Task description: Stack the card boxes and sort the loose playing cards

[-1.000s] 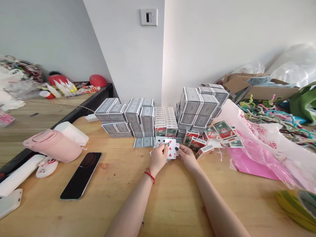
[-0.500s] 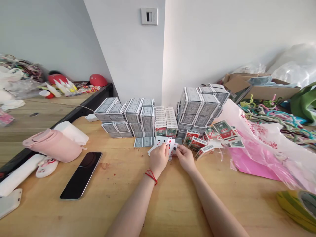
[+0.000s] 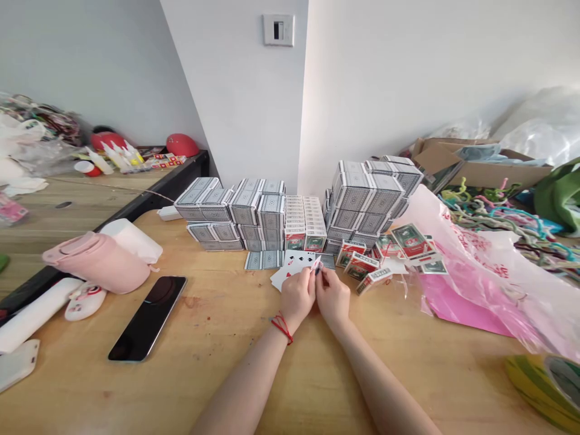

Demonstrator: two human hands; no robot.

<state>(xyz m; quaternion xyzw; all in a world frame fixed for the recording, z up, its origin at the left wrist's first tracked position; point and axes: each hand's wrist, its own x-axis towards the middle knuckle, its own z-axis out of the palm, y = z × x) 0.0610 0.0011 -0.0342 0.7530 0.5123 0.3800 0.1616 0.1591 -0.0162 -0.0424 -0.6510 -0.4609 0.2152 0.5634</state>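
My left hand, with a red string at its wrist, pinches a playing card near the table's middle. Close against it, my right hand has its fingers closed on the same card or another one held with it; the hands hide most of it. Face-up playing cards lie spread just beyond my left hand. Behind them, patterned card backs lie flat. Blocks built of grey-backed cards stand at the back left, and a taller stack stands right of centre.
Red-and-green card boxes are stacked between the blocks; several loose boxes lie to the right. Left are a black phone and a pink bottle. Pink plastic and yellow tape lie right.
My hands have come together, and the card between them now shows edge-on instead of its face. My right hand has moved left. The view has shifted slightly.
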